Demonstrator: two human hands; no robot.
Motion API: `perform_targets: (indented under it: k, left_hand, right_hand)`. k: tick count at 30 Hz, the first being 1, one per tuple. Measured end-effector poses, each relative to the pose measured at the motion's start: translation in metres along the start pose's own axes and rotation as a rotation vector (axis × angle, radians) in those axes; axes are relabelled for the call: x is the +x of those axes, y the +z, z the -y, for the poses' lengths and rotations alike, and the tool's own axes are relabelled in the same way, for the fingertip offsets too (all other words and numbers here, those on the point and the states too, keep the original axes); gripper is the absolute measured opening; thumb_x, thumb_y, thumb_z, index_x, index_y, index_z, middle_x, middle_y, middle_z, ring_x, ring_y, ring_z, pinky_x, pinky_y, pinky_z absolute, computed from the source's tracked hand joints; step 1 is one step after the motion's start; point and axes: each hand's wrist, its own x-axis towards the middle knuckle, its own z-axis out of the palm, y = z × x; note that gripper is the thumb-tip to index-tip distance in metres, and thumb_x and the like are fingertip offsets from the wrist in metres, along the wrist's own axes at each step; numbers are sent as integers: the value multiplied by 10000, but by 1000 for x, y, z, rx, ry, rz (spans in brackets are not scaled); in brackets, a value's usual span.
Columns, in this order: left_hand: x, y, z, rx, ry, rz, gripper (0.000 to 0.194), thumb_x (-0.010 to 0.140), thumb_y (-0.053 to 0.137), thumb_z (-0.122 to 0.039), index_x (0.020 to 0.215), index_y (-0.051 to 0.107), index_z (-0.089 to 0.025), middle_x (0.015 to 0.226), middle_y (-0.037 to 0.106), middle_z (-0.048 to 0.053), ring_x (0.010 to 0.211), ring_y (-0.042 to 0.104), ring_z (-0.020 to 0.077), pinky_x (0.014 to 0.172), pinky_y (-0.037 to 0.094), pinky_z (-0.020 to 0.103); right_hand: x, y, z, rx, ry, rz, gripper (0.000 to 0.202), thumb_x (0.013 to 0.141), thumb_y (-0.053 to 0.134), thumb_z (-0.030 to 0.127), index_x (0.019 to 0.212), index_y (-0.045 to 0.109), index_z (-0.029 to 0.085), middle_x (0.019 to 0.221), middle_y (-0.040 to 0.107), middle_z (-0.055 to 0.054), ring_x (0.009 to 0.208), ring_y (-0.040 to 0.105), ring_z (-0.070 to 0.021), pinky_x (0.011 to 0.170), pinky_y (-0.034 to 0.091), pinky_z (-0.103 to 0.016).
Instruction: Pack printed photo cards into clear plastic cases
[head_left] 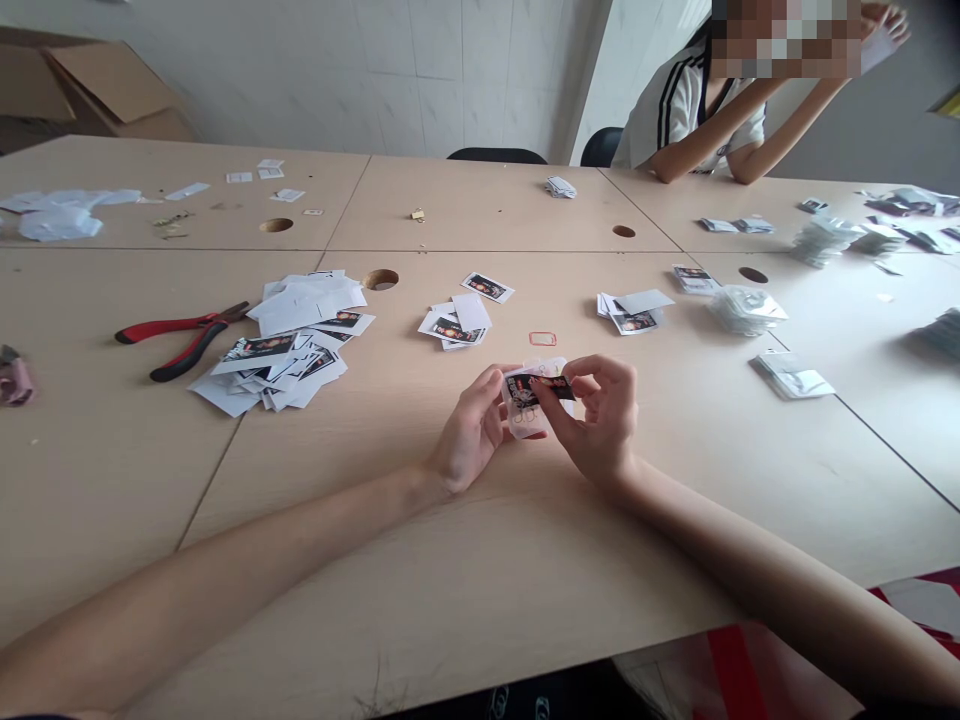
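While the right hand point(604, 425) is pinching a small, dark printed card point(523, 390) between thumb and fingers, the left hand point(466, 432) is holding the left edge of a clear sleeve point(523, 425) in its own pinching grip. The card is lying over the sleeve's upper part; whether any of it is inside is impossible to tell. The hands appear to be lining up or fitting card and sleeve together, and the next move seems to be calling for a steady left grip and a light right one, so the thin card is not bending. Just beyond, a red outlined rectangle point(543, 339) is lying on the tabletop point(420, 600). Farther out, loose cards point(456, 325) are resting ahead, a larger heap point(300, 310) and red-handled pliers point(187, 325) to the left, and filled packets point(748, 310) to the right. Across, another person point(686, 110) is leaning on both elbows.
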Motion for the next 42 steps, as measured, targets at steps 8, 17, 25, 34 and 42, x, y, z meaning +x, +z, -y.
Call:
perform_targets:
  k: [8, 17, 25, 34, 42]
  left_hand:
    - [0, 2, -1, 73, 6, -20, 248, 828, 401, -363, 966, 533, -204, 1003, 575, 46, 913, 539, 184, 743, 462, 343]
    - [0, 2, -1, 61, 5, -18, 245, 838, 380, -345, 964, 539, -208, 1001, 575, 40, 923, 531, 183, 741, 466, 346]
    - [0, 1, -1, 5, 0, -19, 288, 849, 339, -360, 956, 557, -205, 963, 600, 45, 917, 540, 190, 747, 461, 352]
    - [1, 0, 1, 29, 1, -18, 289, 842, 353, -384, 953, 554, -207, 964, 597, 41, 861, 557, 175, 746, 461, 357]
    - [1, 3, -1, 72, -1, -22, 258, 828, 401, -365, 980, 533, -205, 1038, 568, 51, 934, 539, 195, 746, 468, 353]
  right_hand:
    - [0, 0, -1, -22, -4, 16, 318, 729, 548, 112, 943, 349, 239, 815, 433, 21, 706, 528, -89, 632, 532, -260]
    - [1, 0, 1, -5, 36, 12, 332, 719, 558, 89, 935, 355, 238, 821, 428, 22, 706, 521, -89, 642, 532, -264]
    - [0, 0, 1, 4, 34, -19, 341, 706, 568, 93, 938, 367, 242, 834, 436, 17, 718, 519, -94, 631, 528, -263]
    - [0, 0, 1, 0, 28, -1, 323, 720, 557, 110, 940, 361, 242, 822, 435, 18, 708, 522, -94, 620, 531, -261]
    - [0, 0, -3, -18, -11, -12, 323, 721, 552, 104, 954, 375, 240, 827, 432, 15, 700, 529, -97, 606, 534, -259]
